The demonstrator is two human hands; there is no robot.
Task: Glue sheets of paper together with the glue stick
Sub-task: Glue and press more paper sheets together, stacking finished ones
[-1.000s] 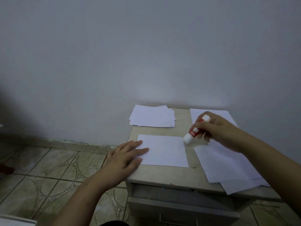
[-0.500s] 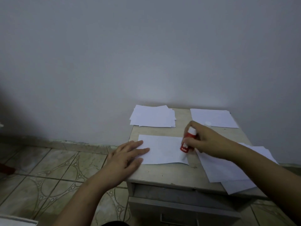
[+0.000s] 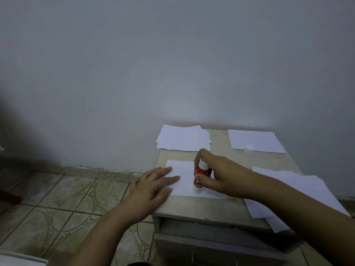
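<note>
The sheet of paper point(image 3: 184, 177) is thin and slides easily, so we pin it under the flat, spread left hand point(image 3: 151, 186) while the right hand point(image 3: 217, 177) grips the glue stick point(image 3: 200, 174) around its barrel.

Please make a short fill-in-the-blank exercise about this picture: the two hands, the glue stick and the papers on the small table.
1. The right hand grips a red and white ____ stick.
2. The left hand lies flat on the ____ edge of the sheet being glued.
3. The small white cap sits on the sheet at the far ____ corner of the table.

Missing words: glue; left; right
</note>
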